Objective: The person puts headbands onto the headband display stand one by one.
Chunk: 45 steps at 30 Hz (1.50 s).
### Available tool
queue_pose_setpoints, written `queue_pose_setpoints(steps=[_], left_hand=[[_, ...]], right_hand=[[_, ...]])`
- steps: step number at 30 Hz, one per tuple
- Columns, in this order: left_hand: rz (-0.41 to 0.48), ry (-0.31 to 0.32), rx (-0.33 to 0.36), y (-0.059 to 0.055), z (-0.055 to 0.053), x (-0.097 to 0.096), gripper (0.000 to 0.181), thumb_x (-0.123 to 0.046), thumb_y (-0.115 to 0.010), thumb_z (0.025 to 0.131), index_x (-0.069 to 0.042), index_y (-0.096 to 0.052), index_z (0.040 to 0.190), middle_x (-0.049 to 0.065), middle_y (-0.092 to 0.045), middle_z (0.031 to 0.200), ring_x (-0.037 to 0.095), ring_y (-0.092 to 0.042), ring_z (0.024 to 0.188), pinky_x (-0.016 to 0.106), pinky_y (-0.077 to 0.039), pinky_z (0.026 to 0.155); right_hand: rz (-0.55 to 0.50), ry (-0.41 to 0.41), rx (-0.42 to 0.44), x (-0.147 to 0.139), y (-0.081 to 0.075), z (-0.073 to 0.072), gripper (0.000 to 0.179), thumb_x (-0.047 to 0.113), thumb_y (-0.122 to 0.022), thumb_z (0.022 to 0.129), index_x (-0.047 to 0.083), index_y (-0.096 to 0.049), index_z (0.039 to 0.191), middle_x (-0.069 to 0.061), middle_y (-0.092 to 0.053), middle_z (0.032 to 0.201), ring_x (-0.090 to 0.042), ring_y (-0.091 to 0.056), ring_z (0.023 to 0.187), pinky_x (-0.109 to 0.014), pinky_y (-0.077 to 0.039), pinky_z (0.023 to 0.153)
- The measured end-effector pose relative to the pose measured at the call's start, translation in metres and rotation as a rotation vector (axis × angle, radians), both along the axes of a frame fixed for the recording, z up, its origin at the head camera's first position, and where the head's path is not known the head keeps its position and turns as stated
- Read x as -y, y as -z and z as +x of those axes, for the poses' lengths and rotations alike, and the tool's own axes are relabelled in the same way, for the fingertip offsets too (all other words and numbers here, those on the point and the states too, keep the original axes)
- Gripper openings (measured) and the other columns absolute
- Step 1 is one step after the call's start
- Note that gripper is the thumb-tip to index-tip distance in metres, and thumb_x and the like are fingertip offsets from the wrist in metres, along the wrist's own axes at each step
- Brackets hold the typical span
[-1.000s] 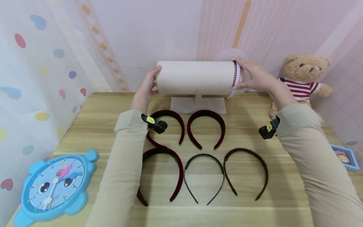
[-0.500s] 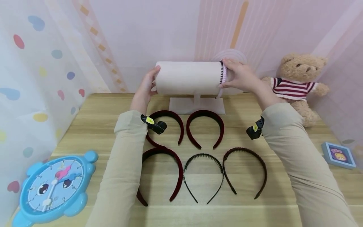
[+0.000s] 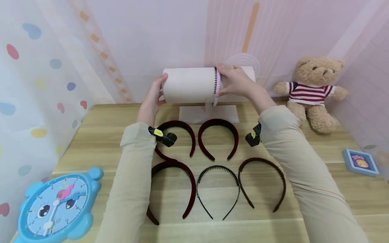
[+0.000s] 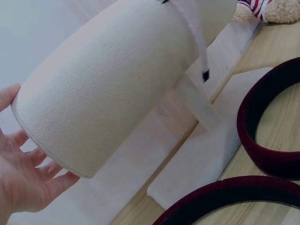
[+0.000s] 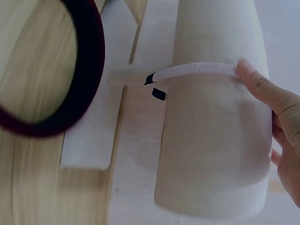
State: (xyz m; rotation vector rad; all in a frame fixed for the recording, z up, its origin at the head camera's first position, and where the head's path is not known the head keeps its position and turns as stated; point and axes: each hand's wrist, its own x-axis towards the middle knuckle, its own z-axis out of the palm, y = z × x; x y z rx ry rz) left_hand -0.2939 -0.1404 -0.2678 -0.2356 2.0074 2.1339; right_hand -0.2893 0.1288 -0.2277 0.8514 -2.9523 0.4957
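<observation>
A cream cylinder display stand [image 3: 188, 86] stands at the back of the table on a flat base, its roll lying sideways. My left hand [image 3: 153, 98] holds the roll's left end; in the left wrist view the fingers [image 4: 63, 183] curve along its rim. Around the roll, near its middle, sits a lilac headband [image 3: 217, 82] with dark comb teeth. My right hand [image 3: 238, 81] grips this headband, thumb and fingers spread over the roll. In the right wrist view the headband's dark tips [image 5: 159, 94] stick out below the roll, by the post.
Dark red padded headbands [image 3: 218, 122] lie before the stand. Nearer are a thin black toothed headband [image 3: 218, 166] and a dark braided one [image 3: 281, 175]. A blue clock [image 3: 57, 206] lies left; a teddy bear [image 3: 316, 91] and a small blue frame [image 3: 360, 162] are right.
My right hand has slid the lilac headband leftward along the roll, from its right end to near the middle. My left hand stays at the left end.
</observation>
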Motion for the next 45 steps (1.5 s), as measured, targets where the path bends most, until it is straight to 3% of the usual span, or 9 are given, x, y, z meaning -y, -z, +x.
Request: queue_pose_setpoints(steps=[9, 21, 30, 45], left_hand=[[-0.013, 0.011, -0.020, 0.002, 0.001, 0.002, 0.065, -0.053, -0.045, 0.088, -0.030, -0.022, 0.144, 0.000, -0.017, 0.153, 0.023, -0.020, 0.137, 0.043, -0.023, 0.109], [0.039, -0.006, -0.011, 0.003, -0.005, 0.008, 0.065, -0.052, -0.049, 0.087, -0.030, -0.025, 0.143, 0.000, -0.021, 0.152, 0.021, -0.023, 0.134, 0.043, -0.024, 0.109], [0.027, 0.006, -0.017, 0.004, -0.005, 0.005, 0.064, -0.050, -0.048, 0.088, -0.027, -0.025, 0.143, 0.000, -0.020, 0.152, 0.023, -0.023, 0.135, 0.044, -0.024, 0.109], [0.016, -0.001, -0.002, 0.006, -0.007, 0.000, 0.063, -0.050, -0.045, 0.089, -0.027, -0.024, 0.143, -0.002, -0.018, 0.153, 0.024, -0.019, 0.138, 0.044, -0.022, 0.110]], right_hand=[[0.000, -0.030, 0.012, 0.035, 0.000, -0.007, 0.098, 0.035, -0.077, 0.071, 0.002, -0.020, 0.144, -0.011, -0.020, 0.151, -0.023, -0.017, 0.141, -0.046, -0.005, 0.114], [0.023, -0.080, -0.008, 0.065, -0.003, -0.010, 0.098, 0.037, -0.075, 0.073, 0.002, -0.017, 0.145, -0.011, -0.018, 0.152, -0.021, -0.016, 0.141, -0.045, -0.005, 0.114], [0.005, -0.104, -0.008, 0.087, 0.002, -0.010, 0.096, 0.035, -0.074, 0.075, 0.005, -0.016, 0.146, -0.007, -0.016, 0.153, -0.020, -0.015, 0.142, -0.044, -0.006, 0.114], [0.084, -0.117, -0.122, 0.113, 0.011, -0.006, 0.093, 0.043, -0.071, 0.076, 0.016, -0.017, 0.147, 0.000, -0.015, 0.154, -0.023, -0.020, 0.139, -0.049, -0.012, 0.111]])
